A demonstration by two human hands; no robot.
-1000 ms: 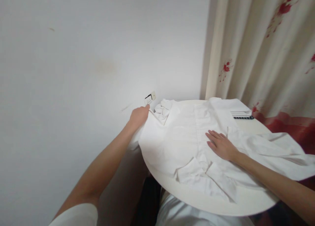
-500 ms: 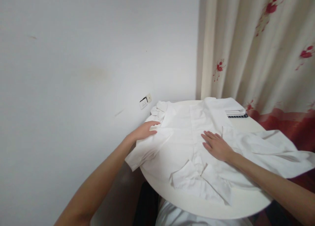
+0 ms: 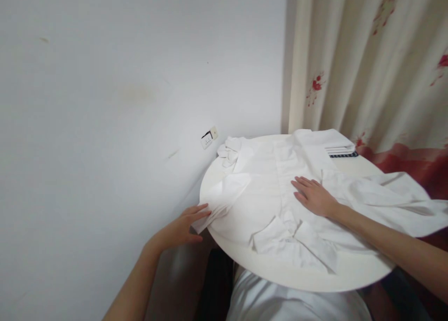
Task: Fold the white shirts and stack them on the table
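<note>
A white shirt (image 3: 261, 197) lies spread over a round white table (image 3: 280, 274), its collar toward the near edge. One short sleeve hangs past the table's left rim; the other side reaches out beyond the right rim. At that left sleeve is my left hand (image 3: 185, 225), fingers apart, the fingertips at the cloth's edge; whether they press on it I cannot make out. My right hand (image 3: 315, 196) rests flat on the middle of the shirt with its fingers stretched out and holds nothing.
Folded white cloths (image 3: 332, 141) with a dark patterned piece beneath lie at the table's back right. A wall socket (image 3: 207, 140) sits behind the left edge, close to the wall. A flowered curtain (image 3: 336, 78) hangs at the right.
My left hand has moved back toward me, from the upper part of the left sleeve to its outer end. My right hand stays flat on the shirt. The view has shifted slightly.
</note>
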